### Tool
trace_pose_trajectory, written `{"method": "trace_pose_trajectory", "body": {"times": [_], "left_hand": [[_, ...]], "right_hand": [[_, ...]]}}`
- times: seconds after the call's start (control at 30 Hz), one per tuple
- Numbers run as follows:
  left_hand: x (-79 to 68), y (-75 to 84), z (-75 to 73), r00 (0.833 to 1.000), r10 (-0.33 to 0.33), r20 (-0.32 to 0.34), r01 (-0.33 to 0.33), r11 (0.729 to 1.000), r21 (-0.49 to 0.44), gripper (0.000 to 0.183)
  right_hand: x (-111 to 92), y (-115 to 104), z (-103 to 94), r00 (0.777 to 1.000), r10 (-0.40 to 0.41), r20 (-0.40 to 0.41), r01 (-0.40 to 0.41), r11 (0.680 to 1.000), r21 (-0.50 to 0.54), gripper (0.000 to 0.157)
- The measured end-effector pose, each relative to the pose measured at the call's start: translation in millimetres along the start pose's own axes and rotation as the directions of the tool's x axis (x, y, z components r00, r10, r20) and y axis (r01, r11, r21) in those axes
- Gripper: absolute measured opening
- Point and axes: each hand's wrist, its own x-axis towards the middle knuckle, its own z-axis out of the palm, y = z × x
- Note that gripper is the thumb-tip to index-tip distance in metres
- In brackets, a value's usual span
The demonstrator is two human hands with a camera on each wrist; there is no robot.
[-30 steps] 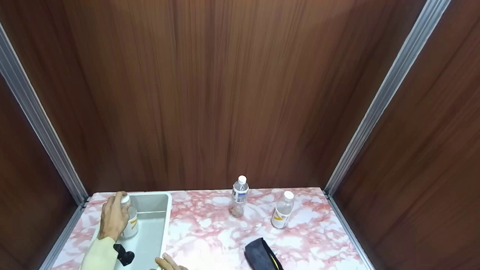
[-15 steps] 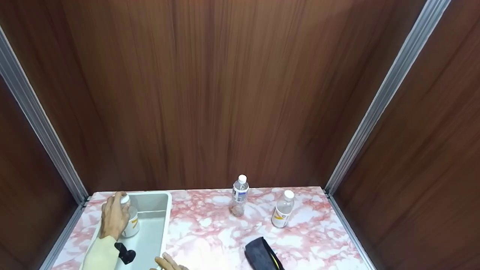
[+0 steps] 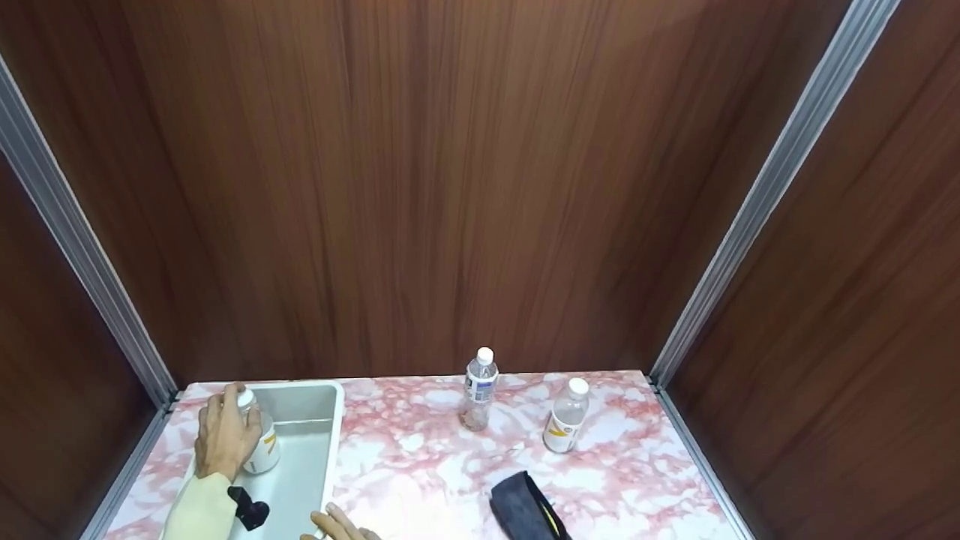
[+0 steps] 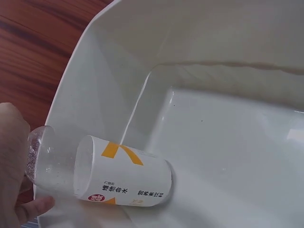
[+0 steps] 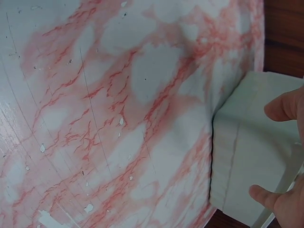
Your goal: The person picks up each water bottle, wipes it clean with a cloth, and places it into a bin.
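Observation:
My left hand [image 3: 223,439] reaches into the grey-white plastic tray [image 3: 337,420] at the left of the table. It grips the upper part of a clear drink bottle [image 4: 130,175] with a white and yellow label. The bottle stands in the tray, leaning slightly, its white cap [image 3: 245,398] beside my index finger. In the left wrist view, the thumb [image 4: 38,209] lies at the bottle's shoulder. My right hand [image 3: 341,525] rests at the tray's right rim, fingers extended. Two of its fingertips [image 5: 260,194] show against the tray's outer wall; most of this hand is out of the head view.
On the pink marbled table [image 3: 420,480] stand two capped bottles, one slim [image 3: 478,394] and one with a yellow-marked label [image 3: 566,420]. A dark fabric pouch [image 3: 521,506] lies near the front. Brown wood-grain panels [image 3: 405,187] enclose the back and sides.
The left hand has shifted slightly left, and the bottle's cap has tipped a little that way with it. The right hand stays at the rim.

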Motion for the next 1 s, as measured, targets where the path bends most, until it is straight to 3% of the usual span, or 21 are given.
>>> {"method": "trace_pose_trajectory", "body": {"times": [0.1, 0.2, 0.47, 0.53, 0.6, 0.83, 1.0], "left_hand": [[-0.2, 0.2, -0.7, 1.000, -0.001, 0.002, 0.001, 1.000, 0.007, 0.047], [-0.1, 0.5, -1.8, 1.000, 0.011, -0.001, -0.011, 1.000, 0.008, 0.048], [1.1, -1.1, -5.0, 0.995, 0.076, -0.067, -0.074, 0.997, 0.026, 0.050], [1.4, -0.4, -6.5, 0.991, 0.101, -0.092, -0.097, 0.994, 0.044, 0.051], [2.0, 1.6, -8.2, 0.987, 0.115, -0.114, -0.109, 0.992, 0.059, 0.052], [2.5, 17.2, -13.2, 0.976, 0.142, -0.165, -0.134, 0.989, 0.057, 0.057], [-0.9, 33.1, -15.2, 0.961, 0.170, -0.216, -0.166, 0.985, 0.039, 0.058]], "right_hand": [[0.6, -0.7, -5.5, 0.996, 0.016, 0.086, -0.016, 1.000, 0.003, 0.032], [7.7, 1.9, -15.1, 0.992, 0.030, 0.121, -0.030, 1.000, -0.004, 0.033], [24.8, 7.7, -25.9, 0.999, 0.026, 0.043, -0.025, 0.999, -0.043, 0.028], [25.0, 6.5, -28.0, 0.997, 0.039, 0.064, -0.036, 0.998, -0.051, 0.030], [23.2, 4.6, -29.6, 0.989, 0.063, 0.135, -0.063, 0.998, -0.010, 0.033], [31.3, 9.6, -38.9, 0.903, 0.075, 0.422, -0.153, 0.976, 0.153, 0.034], [57.0, 31.1, -58.9, 0.775, 0.012, 0.631, -0.252, 0.923, 0.292, 0.042]]}}
